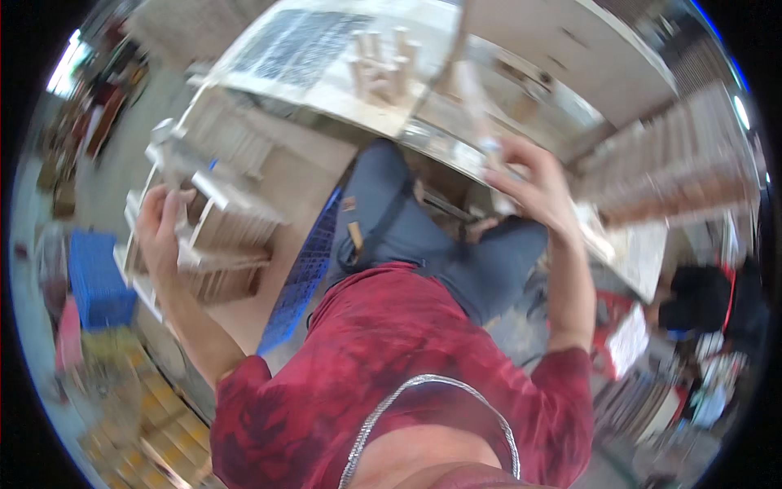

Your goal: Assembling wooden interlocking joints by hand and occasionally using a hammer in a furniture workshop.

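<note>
My left hand (160,222) is at the left, its fingers closed around the lower end of a pale, narrow piece (169,155) that looks like wood. Right beside it are stacked wooden pieces (232,228) in several rows. My right hand (533,183) is raised over the near edge of the workbench (440,143), thumb and fingers pinched together. A pale strip (472,98), smeared by motion, rises from those fingers; its exact kind cannot be made out.
Short upright wooden pieces (383,69) stand on the bench. At the right is a tall stack of boards (676,159). A machine with a large pale panel (570,41) is at the back. Blue crates (102,277) and a blue perforated panel (305,269) are at the left.
</note>
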Tool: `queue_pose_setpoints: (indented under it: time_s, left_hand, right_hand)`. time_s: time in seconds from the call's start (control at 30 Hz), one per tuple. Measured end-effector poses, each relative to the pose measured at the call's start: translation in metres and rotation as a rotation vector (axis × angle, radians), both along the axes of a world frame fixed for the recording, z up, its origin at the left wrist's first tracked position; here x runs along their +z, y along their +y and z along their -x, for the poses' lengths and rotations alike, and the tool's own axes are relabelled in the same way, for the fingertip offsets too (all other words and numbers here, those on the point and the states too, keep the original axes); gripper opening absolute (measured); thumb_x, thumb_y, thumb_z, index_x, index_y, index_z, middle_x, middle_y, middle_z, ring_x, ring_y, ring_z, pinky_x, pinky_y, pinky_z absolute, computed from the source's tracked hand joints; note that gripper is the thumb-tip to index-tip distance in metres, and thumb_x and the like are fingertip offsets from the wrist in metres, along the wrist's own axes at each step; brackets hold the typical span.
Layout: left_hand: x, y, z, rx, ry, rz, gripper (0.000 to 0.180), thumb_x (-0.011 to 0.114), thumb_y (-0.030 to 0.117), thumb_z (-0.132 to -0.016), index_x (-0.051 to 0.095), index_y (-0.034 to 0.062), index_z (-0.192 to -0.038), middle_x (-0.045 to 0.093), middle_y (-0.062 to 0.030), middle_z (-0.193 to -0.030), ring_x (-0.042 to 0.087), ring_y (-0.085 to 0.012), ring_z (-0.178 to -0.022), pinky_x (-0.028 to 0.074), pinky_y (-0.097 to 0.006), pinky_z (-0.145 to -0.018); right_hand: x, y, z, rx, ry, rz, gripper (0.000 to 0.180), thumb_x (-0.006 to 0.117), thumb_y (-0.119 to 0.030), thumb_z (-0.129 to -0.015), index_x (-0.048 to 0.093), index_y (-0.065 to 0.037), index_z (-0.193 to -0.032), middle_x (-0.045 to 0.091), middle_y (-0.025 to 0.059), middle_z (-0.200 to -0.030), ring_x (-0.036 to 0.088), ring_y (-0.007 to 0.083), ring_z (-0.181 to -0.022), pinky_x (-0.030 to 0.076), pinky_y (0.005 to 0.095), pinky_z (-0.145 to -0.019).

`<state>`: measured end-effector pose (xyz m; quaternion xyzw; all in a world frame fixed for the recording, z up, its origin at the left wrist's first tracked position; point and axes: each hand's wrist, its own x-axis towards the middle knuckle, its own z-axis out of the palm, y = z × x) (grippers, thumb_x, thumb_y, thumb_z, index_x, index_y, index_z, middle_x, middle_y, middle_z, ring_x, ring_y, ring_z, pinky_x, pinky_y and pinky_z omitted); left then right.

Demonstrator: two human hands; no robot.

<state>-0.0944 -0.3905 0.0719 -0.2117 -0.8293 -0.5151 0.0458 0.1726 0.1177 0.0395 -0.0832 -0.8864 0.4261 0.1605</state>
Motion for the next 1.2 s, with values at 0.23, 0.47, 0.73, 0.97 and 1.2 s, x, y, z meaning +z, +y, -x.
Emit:
queue_pose_setpoints:
  time_s: [0.23, 0.47, 0.73, 0.97, 1.2]
  left_hand:
    - [-0.012, 0.215, -0.09, -0.792, 0.087, 0.069, 0.018, 0.078, 0.009, -0.084, 0.072, 0.0013, -0.099, 0.075, -0.0112, -0.093, 0.072, -0.0241, -0.096, 0.051, -0.043, -0.102]
    - [-0.067, 0.312, -0.102, -1.042, 0.326, -0.021, 0.018, 0.08, 0.01, -0.084, 0.071, 0.0031, -0.098, 0.072, -0.0102, -0.084, 0.07, -0.0366, -0.086, 0.052, -0.046, -0.101]
    - [-0.083, 0.351, -0.089, -1.156, -0.307, 0.183, 0.016, 0.073, 0.016, -0.093, 0.071, 0.002, -0.101, 0.073, -0.0099, -0.082, 0.069, -0.0163, -0.074, 0.056, -0.032, -0.076]
    - [-0.111, 0.378, -0.062, -1.271, -0.806, 0.102, 0.02, 0.07, 0.017, -0.099, 0.07, -0.0029, -0.102, 0.074, -0.0061, -0.085, 0.068, -0.0106, -0.078, 0.053, -0.026, -0.074]
    - [-0.107, 0.382, -0.064, -1.32, -0.803, -0.004, 0.031, 0.076, 0.021, -0.095, 0.067, -0.0038, -0.111, 0.073, -0.0067, -0.087, 0.066, -0.01, -0.075, 0.053, -0.026, -0.071]
  right_hand:
    - [-0.079, -0.031, 0.011, -0.01, -0.176, 0.834, 0.022, 0.081, -0.012, -0.087, 0.07, -0.003, -0.105, 0.074, 0.0026, -0.09, 0.066, 0.0074, -0.082, 0.051, 0.0236, -0.071]
    - [-0.109, -0.035, -0.028, -0.289, -0.194, 0.767, 0.036, 0.087, -0.021, -0.082, 0.074, -0.004, -0.111, 0.073, 0.0011, -0.092, 0.062, 0.0066, -0.071, 0.048, 0.0243, -0.056]
    - [-0.104, -0.029, -0.036, -0.31, -0.135, 0.732, 0.033, 0.086, -0.017, -0.083, 0.073, -0.002, -0.11, 0.07, 0.0007, -0.087, 0.063, 0.0075, -0.073, 0.049, 0.0245, -0.058]
    - [-0.093, -0.019, -0.023, -0.268, -0.16, 0.859, 0.029, 0.082, -0.006, -0.085, 0.07, 0.004, -0.109, 0.073, 0.0055, -0.092, 0.068, 0.0097, -0.082, 0.055, 0.0262, -0.068]
    - [-0.084, -0.023, -0.022, -0.283, -0.134, 0.8, 0.028, 0.08, -0.002, -0.085, 0.067, 0.006, -0.108, 0.072, 0.0086, -0.092, 0.071, 0.0147, -0.073, 0.058, 0.0279, -0.059]
